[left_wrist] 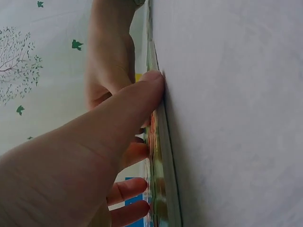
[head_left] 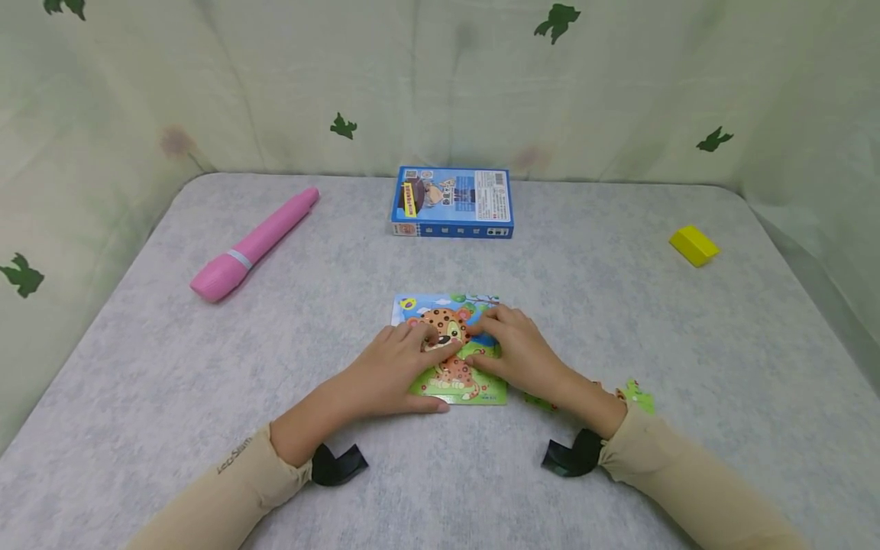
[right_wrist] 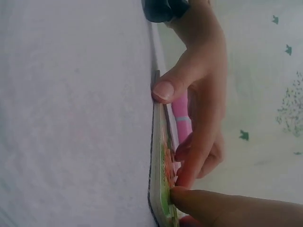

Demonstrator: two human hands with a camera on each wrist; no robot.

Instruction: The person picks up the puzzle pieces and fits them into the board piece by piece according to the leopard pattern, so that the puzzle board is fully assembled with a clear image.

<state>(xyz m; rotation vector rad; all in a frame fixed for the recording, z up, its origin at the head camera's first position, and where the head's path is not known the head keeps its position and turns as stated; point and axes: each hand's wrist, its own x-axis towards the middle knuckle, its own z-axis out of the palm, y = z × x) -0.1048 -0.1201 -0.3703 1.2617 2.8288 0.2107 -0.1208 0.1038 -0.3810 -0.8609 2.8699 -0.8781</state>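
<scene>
A jigsaw puzzle board [head_left: 457,391] with a spotted cub on green and blue lies flat on the table between both hands. My left hand [head_left: 388,370] rests on its left side, fingers spread over the picture and the thumb at the near edge. In the left wrist view, that thumb [left_wrist: 152,85] touches the board's edge. From the right, my right hand [head_left: 525,351] touches the picture with bent fingers and thumb. The right thumb [right_wrist: 189,198] presses on the puzzle surface in the right wrist view. Part of the picture is hidden under the hands.
Loose puzzle pieces [head_left: 639,397] lie by the right forearm, partly hidden. Behind the board is a blue box [head_left: 454,202]. A pink microphone-shaped object [head_left: 257,244] lies at the left, a yellow block [head_left: 694,245] at the right. A curtain [head_left: 440,84] hangs behind the table.
</scene>
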